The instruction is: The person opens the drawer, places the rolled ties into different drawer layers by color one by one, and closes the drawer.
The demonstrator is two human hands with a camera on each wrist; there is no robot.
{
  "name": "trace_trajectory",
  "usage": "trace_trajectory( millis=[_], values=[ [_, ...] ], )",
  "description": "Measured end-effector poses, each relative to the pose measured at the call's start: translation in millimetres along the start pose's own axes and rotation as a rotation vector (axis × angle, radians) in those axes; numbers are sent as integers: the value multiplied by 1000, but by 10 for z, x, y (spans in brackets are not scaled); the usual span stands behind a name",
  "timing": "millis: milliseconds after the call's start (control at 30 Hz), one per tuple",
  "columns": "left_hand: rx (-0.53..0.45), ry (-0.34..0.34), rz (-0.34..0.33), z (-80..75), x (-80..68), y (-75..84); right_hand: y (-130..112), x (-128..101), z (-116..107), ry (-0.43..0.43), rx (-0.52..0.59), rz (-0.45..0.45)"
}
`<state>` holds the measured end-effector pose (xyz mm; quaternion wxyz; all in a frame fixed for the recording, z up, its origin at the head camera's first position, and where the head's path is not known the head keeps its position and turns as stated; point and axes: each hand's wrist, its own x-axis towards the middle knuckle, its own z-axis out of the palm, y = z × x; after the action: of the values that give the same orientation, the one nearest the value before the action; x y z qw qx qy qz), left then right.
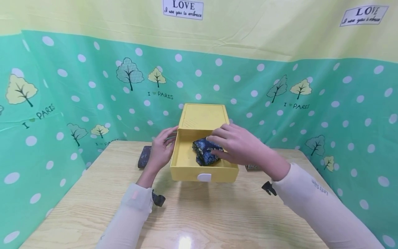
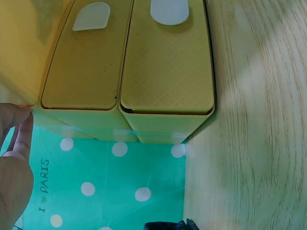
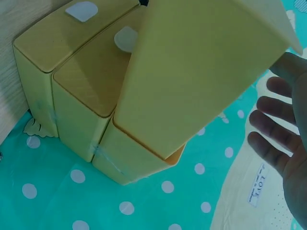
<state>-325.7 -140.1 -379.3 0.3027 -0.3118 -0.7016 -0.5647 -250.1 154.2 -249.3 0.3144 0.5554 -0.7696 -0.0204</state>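
A yellow drawer box stands at the back of the wooden table, its top drawer pulled out toward me. A folded dark blue patterned cloth lies inside that drawer. My right hand reaches into the drawer and rests on the cloth, fingers laid over its top. In the right wrist view the right hand shows its fingers straight and spread beside the drawer's underside. My left hand touches the box's left side with nearly straight fingers. The left wrist view shows the left hand at the yellow edge.
A dark folded cloth lies on the table left of the box, and another dark piece peeks out on the right. The lower drawers are closed, each with a white handle. Green dotted curtains wall in the table.
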Motion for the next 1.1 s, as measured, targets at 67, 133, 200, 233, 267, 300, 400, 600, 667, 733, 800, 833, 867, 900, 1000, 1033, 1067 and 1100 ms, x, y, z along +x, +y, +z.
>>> trace_trajectory(
  millis=[67, 133, 200, 233, 267, 300, 400, 600, 667, 733, 800, 833, 867, 900, 1000, 1033, 1067, 1100],
  values=[
    [-1, 2, 0, -2, -1, -1, -35, 5, 4, 34, -2, -24],
    [-3, 1, 0, 0, -3, -1, -70, 5, 14, 66, -8, -45],
    [-6, 0, 0, 3, -5, -2, -104, 4, 31, 105, -17, -72],
    [-7, -1, 0, 3, -6, -1, -120, 3, 44, 125, -23, -88],
    [-8, 0, 1, 3, -7, 0, -134, 1, 60, 145, -30, -105],
    [-8, 0, 2, 4, -7, 1, -151, -2, 72, 161, -35, -118],
    [-6, 0, 5, 2, -7, 3, -202, -10, 114, 198, -59, -148],
    [-11, -3, 10, 5, -4, 4, -346, -16, 190, 281, -124, -175],
    [-16, -5, 10, 4, -4, 8, -394, -20, 215, 313, -153, -192],
    [-19, -6, 8, 5, -4, 12, -438, -26, 231, 326, -177, -207],
    [-21, -7, 5, 5, -2, 16, -479, -30, 245, 322, -209, -225],
    [-19, -7, 3, 6, -2, 18, -498, -33, 251, 318, -220, -233],
    [-16, -6, 0, 6, -1, 20, -515, -35, 259, 314, -232, -241],
    [-11, -5, -2, 5, -2, 22, -533, -37, 268, 306, -247, -250],
    [5, -2, -2, 9, -2, 34, -583, -45, 300, 300, -284, -281],
    [11, -1, 0, 12, -1, 39, -597, -48, 313, 299, -295, -291],
    [16, 0, 4, 16, 0, 44, -611, -52, 326, 300, -307, -302],
    [20, 1, 8, 21, 1, 51, -626, -57, 338, 299, -318, -313]
  ],
)
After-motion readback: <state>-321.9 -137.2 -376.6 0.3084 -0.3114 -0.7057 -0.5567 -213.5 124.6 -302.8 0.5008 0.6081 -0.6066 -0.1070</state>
